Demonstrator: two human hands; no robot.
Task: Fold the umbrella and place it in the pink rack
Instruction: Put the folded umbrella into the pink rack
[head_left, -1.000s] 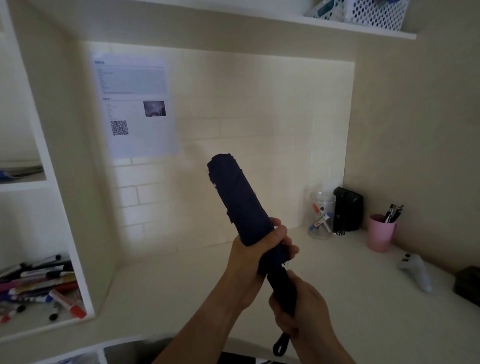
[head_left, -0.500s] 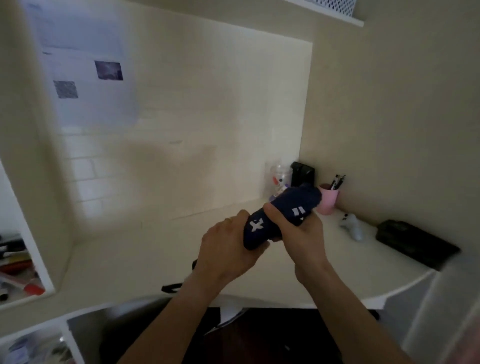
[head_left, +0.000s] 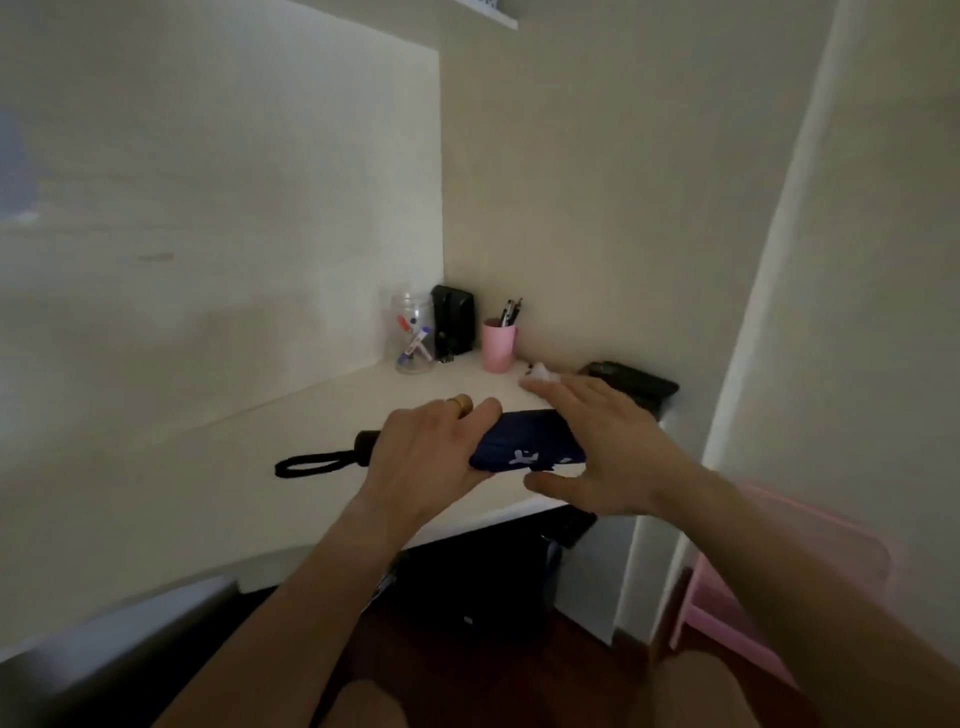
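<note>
Dim, soft light — edges perhaps motion-blurred, slightly warped.

White desk (head_left: 218, 499) with pink cup (head_left: 498, 345), clear jar (head_left: 413, 332), black box (head_left: 453, 319).

The person's left hand (head_left: 434, 457) grips a folded navy fabric umbrella (head_left: 524, 451) lying sideways over the pale desk (head_left: 208, 499). Their right hand (head_left: 602, 447) hovers spread above its end. A blurred pink plastic rack (head_left: 789, 587) stands at lower right.
</note>
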